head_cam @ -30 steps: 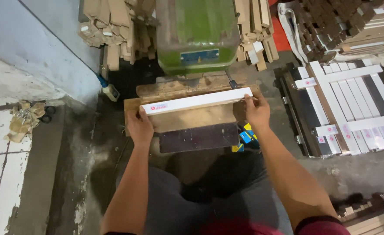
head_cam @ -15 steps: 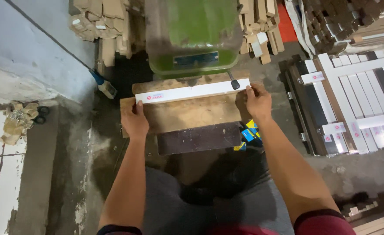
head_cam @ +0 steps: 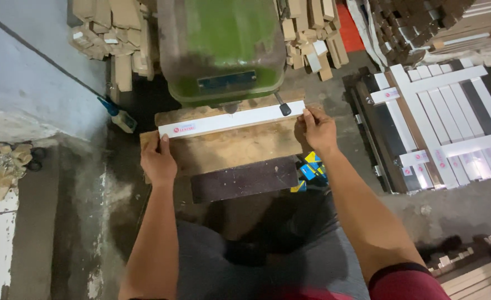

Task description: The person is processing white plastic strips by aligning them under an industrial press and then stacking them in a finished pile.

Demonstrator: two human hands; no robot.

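Observation:
A long white strip (head_cam: 231, 119) lies flat across a wooden work table (head_cam: 234, 150), just under the head of a green machine (head_cam: 223, 50). My left hand (head_cam: 157, 161) holds the strip's left end, thumb on its near edge. My right hand (head_cam: 319, 129) grips the right end, fingers on top. A dark board (head_cam: 244, 180) sits at the table's near edge. A small black lever knob (head_cam: 284, 110) of the machine rests over the strip near its right end.
Stacks of white and dark strips (head_cam: 445, 128) lie on the floor to the right. Wood offcuts (head_cam: 112, 39) are piled behind the machine on both sides. A glue bottle (head_cam: 117, 115) stands at the left wall. Blue and yellow scraps (head_cam: 311, 166) sit under my right wrist.
Both hands have pushed the white strip away from me, further under the green machine's head. The grip on each end is the same.

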